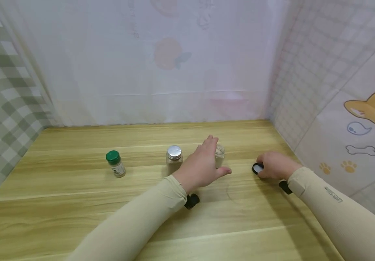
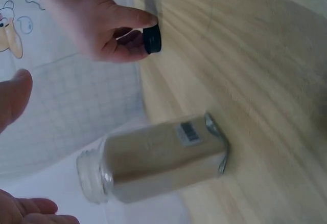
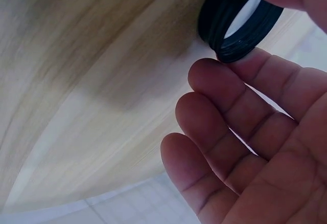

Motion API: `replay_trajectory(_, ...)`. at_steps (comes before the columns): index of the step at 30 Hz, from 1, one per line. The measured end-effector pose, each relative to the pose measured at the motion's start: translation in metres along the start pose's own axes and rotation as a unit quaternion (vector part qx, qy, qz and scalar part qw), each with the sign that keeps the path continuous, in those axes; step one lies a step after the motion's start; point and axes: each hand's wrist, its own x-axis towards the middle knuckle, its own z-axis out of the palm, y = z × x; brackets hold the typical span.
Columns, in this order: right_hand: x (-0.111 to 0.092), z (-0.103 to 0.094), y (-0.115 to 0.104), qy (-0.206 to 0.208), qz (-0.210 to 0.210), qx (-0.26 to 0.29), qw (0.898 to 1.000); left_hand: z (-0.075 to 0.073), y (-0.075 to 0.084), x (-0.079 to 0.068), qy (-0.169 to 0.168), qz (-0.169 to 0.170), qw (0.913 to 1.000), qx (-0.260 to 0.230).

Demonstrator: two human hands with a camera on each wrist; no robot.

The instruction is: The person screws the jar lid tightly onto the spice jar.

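Observation:
My right hand [image 1: 277, 165] pinches a black screw lid [image 1: 257, 168] between thumb and index finger, low over the wooden table. In the right wrist view, the lid [image 3: 240, 27] shows its threaded rim and white liner, and the other fingers lie loosely bent. My left hand [image 1: 202, 163] reaches out with fingers extended and thumb spread, beside an uncapped jar [image 1: 219, 156] that it partly covers. The left wrist view shows that clear jar [image 2: 163, 157] standing upright, with beige powder and a barcode sticker, apart from the left fingers.
A jar with a silver lid [image 1: 174, 152] stands just left of my left hand. Farther left is a small green-capped shaker bottle [image 1: 115, 164]. A pale curtain [image 1: 109, 65] closes the back, and a patterned cloth wall [image 1: 324, 108] borders the right side.

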Motion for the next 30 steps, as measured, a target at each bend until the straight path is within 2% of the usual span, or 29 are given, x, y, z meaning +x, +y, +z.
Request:
replay_trajectory(6,-0.002,0.000,-0.001,0.008,0.000,-0.007,1.000,0.014,0.003,0.009,-0.008,-0.039,0.9992,-0.002)
replay_trajectory(10,-0.002,0.000,-0.002,0.009,-0.001,-0.004,1.000,0.020,-0.001,0.012,-0.019,-0.066,0.9967,-0.043)
replay_trajectory(15,-0.001,0.001,0.000,0.005,0.000,-0.002,1.000,0.026,-0.009,0.017,-0.035,-0.104,0.9894,-0.095)
replay_trajectory(19,0.000,0.002,0.001,0.008,-0.002,-0.003,1.000,0.032,-0.016,0.022,-0.036,-0.114,0.9869,-0.108)
replay_trajectory(30,-0.001,-0.001,-0.003,0.006,0.004,-0.004,1.000,0.043,-0.026,0.031,-0.026,-0.131,0.9858,-0.102)
